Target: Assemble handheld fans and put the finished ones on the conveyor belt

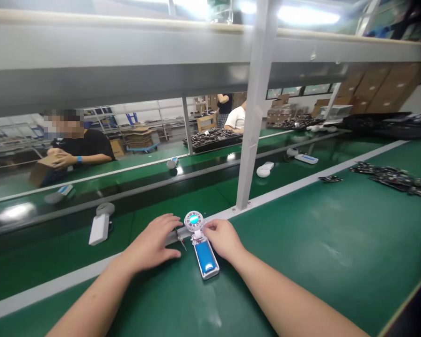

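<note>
Reaching forward, right hand pinching a white handheld fan, left hand loosely open beside it

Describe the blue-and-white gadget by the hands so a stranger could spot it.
Find the white upright post on the green workbench. Near its foot, between the person's left hand and right hand, lies a small white fan with a round grille head. Unlike similar white units farther off, it's the one being touched, blue panel facing up.
</note>
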Tool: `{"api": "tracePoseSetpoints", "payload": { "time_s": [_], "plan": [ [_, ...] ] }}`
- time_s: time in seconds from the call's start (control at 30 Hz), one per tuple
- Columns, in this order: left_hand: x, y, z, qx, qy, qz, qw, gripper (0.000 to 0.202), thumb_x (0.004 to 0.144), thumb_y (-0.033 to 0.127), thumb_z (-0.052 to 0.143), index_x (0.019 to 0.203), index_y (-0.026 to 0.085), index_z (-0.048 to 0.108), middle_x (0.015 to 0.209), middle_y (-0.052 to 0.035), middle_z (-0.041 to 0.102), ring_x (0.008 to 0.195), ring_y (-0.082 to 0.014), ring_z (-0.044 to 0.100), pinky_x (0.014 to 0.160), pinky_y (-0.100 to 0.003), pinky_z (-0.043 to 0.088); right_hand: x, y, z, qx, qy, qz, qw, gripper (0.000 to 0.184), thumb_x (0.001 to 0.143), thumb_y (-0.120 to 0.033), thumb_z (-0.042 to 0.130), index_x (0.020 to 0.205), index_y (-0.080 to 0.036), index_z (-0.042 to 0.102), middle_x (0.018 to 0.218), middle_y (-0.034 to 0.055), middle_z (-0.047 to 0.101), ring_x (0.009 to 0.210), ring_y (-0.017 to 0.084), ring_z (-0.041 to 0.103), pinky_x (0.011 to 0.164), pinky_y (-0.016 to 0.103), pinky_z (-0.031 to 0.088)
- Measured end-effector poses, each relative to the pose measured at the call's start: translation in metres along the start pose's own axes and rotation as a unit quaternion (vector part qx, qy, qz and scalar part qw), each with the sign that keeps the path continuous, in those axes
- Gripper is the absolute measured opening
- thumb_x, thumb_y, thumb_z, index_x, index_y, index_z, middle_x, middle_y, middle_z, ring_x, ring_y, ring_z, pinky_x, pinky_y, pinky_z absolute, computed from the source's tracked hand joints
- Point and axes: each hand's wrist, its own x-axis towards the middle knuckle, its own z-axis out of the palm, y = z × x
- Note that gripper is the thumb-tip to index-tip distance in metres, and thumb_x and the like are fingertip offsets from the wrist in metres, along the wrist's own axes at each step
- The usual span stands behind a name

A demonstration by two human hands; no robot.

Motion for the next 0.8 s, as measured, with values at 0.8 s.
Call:
{"api": "tracePoseSetpoints", "payload": {
  "time_s": [0.8],
  "plan": [
    [0.012, 0.055, 0.035, -0.405, 0.056, -0.263, 0.874, 0.034, 0.085, 0.043, 0.052, 0.092, 0.015, 0.071, 0.09, -0.0051, 0.075, 0.087, -0.0245, 0.067, 0.076, -0.031, 0.047, -0.019, -0.01, 0.016, -0.14, 0.021, -0.192, 0.971, 0.01, 0.077, -0.018, 0.058, 0.068, -0.019, 0.058, 0.075, 0.0009, 0.061, 0.071, 0.015, 0.055, 0.065, 0.026, 0.039]
  ]
}}
